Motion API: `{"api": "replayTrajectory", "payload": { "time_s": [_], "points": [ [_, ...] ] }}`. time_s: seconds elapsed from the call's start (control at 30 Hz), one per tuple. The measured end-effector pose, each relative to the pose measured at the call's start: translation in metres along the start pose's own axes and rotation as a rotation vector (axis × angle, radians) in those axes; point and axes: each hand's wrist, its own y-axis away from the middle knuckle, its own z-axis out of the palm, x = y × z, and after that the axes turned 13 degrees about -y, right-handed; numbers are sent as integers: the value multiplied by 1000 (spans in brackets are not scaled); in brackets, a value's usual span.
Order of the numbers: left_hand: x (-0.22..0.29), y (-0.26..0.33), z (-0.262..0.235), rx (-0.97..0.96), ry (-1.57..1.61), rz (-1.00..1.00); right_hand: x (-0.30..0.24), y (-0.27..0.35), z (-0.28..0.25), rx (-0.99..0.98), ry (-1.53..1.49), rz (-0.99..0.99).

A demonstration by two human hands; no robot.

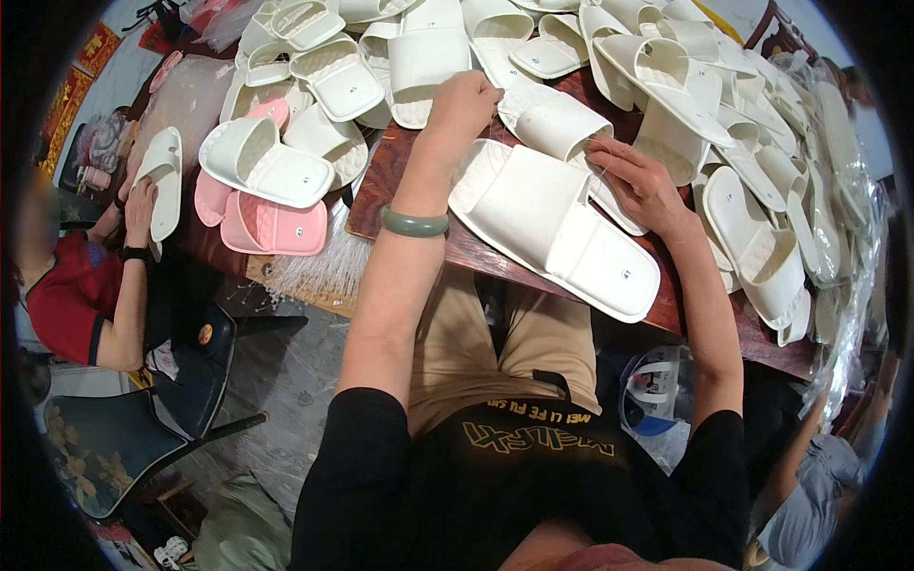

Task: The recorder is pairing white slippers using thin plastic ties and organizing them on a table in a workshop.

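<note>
Head view: person seated at a dark red wooden surface (481, 255), both forearms coming up from the lower edge. Left hand (464, 105) raised over the middle of the surface, fingers bunched into a closed grip, knuckles toward camera; what it pinches is too small to tell, looks like the end of a thin thread. Green bangle (414, 225) on the left wrist. Right hand (640, 183) rests on the upper edge of a large white slipper (552, 228), fingers curled narrow on its strap side, touching it; a thin thread (595, 157) runs by the fingertips. That slipper lies flat at the near edge of the surface, toe toward the near right, a small metal dot on its insole. Just behind it, between the two hands, a second white slipper (562, 124), strap up.

Far side and right edge of the surface: a heap of white slippers (724, 114), overlapping, some spilling down the right edge beside clear plastic wrap (843, 285). Left part: more white slippers stacked, one on top (265, 164), with pink slippers (271, 226) under and beside it near the left near corner. Bundle of clear plastic fasteners (319, 271) at the near left edge.

Left of the picture: another person in a red top (67, 295) holds a white slipper (162, 181) upright. Dark chair (143, 419) below them. Blue-and-white container (652, 390) on the floor by the right knee.
</note>
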Motion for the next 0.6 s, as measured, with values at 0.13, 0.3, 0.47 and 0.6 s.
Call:
{"api": "replayTrajectory", "payload": {
  "time_s": [0.13, 0.3, 0.47, 0.6],
  "points": [
    [-2, -1, 9, 115, -241, 136, 0, 1, -1, 4, 4, 7],
    [1, 0, 10, 221, -223, 138, 1, 0, 0, 13, 17, -27],
    [17, 1, -10, 406, 47, 122, -18, -5, -13, 171, 64, -130],
    [39, 7, -9, 316, 353, 256, -32, -44, -4, 355, -125, -92]
  ]
}}
